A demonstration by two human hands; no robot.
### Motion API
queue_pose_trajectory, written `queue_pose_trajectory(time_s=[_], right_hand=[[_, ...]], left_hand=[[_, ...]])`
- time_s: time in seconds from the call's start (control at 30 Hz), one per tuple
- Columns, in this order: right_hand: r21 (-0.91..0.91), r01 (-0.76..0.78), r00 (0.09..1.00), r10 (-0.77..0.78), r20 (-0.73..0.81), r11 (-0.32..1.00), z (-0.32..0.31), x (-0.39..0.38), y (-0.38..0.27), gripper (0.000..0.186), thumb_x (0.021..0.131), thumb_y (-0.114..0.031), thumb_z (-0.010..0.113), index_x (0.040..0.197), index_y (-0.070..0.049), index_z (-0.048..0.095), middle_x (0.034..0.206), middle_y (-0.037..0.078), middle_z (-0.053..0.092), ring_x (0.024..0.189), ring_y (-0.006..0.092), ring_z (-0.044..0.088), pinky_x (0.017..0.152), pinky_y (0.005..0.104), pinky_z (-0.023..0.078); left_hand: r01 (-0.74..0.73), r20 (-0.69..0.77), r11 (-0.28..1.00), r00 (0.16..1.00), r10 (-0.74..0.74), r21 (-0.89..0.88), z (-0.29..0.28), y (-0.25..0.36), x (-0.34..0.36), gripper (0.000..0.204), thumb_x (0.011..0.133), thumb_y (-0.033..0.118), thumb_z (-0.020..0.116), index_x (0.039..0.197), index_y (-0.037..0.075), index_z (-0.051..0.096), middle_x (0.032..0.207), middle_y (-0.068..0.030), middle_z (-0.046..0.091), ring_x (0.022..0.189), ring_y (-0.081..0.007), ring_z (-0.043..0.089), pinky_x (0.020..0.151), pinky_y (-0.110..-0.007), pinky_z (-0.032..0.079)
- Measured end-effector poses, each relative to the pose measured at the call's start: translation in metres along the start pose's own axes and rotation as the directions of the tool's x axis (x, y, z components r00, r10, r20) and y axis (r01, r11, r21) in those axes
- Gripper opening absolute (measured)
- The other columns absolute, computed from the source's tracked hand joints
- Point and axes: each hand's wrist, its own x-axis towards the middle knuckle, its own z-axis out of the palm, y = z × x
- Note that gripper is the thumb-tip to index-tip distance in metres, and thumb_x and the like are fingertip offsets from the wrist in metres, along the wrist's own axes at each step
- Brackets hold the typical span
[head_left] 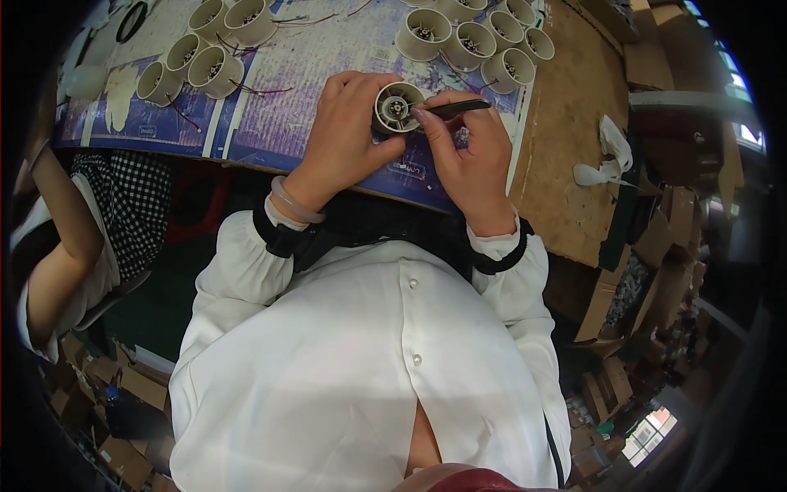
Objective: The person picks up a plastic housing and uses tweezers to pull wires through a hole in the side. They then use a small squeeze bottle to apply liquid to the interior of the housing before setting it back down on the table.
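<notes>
A small cream cylindrical housing (398, 92) with a spoked metal hub inside sits at the middle of the work surface. My left hand (348, 131) is wrapped round its left side, thumb below it. My right hand (463, 156) grips a slim black tool (459, 107), perhaps tweezers, whose tip reaches the housing's right rim, with the thumb close by. Beneath both hands lies a worn blue and white board (266, 123). Behind the housing, at left and right, stand several similar cream housings (215, 82) (425, 49) with thin wires.
A co-worker's arm (78, 246) and checked clothing are at the left. A brown board (570, 213) forms the right side of the table, with white scraps (611, 152) on it. Cardboard boxes (660, 234) crowd the right and lower left. A black ring (131, 20) lies at the back left.
</notes>
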Motion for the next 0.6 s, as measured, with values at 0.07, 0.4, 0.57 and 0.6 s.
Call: queue_pose_trajectory(time_s=[0.07, 0.4, 0.57, 0.6], right_hand=[[-0.01, -0.012, 0.999, 0.012, 0.033, 1.0, 0.0015, -0.0004, 0.0018, 0.012, 0.084, -0.006, 0.071, 0.094, -0.001, 0.066, 0.091, 0.007, 0.066, 0.071, 0.0129, 0.061, 0.064, 0.0253, 0.048], [-0.002, -0.029, 0.999, 0.029, 0.018, 1.0, 0.0053, -0.0047, 0.0046, 0.011, 0.086, -0.005, 0.069, 0.094, 0.0, 0.066, 0.09, 0.008, 0.067, 0.075, 0.0155, 0.065, 0.067, 0.0262, 0.051], [-0.004, -0.029, 1.0, 0.029, 0.01, 1.0, 0.0069, -0.0054, 0.0055, 0.012, 0.086, -0.005, 0.069, 0.095, 0.0, 0.066, 0.09, 0.009, 0.067, 0.075, 0.016, 0.065, 0.066, 0.0259, 0.051], [0.002, -0.038, 0.999, 0.038, 0.012, 0.999, 0.0065, -0.0051, 0.0045, 0.012, 0.086, -0.005, 0.069, 0.095, 0.0, 0.066, 0.09, 0.009, 0.067, 0.075, 0.0161, 0.065, 0.066, 0.026, 0.051]], left_hand=[[-0.012, -0.009, 1.0, 1.0, 0.012, 0.008, 0.0001, 0.0002, -0.0001, 0.062, 0.059, 0.014, 0.074, 0.118, 0.007, 0.055, 0.111, -0.0112, 0.058, 0.11, -0.0338, 0.047, 0.097, -0.041, 0.039], [0.009, -0.002, 1.0, 1.0, -0.009, 0.003, -0.0007, 0.002, -0.0009, 0.059, 0.062, 0.012, 0.073, 0.118, 0.007, 0.055, 0.114, -0.01, 0.058, 0.112, -0.0333, 0.046, 0.098, -0.041, 0.038], [0.006, -0.005, 1.0, 1.0, -0.006, 0.006, -0.0013, 0.0022, -0.0004, 0.059, 0.062, 0.012, 0.073, 0.118, 0.007, 0.055, 0.114, -0.01, 0.058, 0.111, -0.0333, 0.047, 0.098, -0.041, 0.038], [0.013, 0.004, 1.0, 1.0, -0.013, 0.005, -0.0018, 0.0027, -0.0002, 0.058, 0.064, 0.01, 0.072, 0.119, 0.007, 0.055, 0.116, -0.0095, 0.058, 0.111, -0.0329, 0.047, 0.098, -0.04, 0.038]])
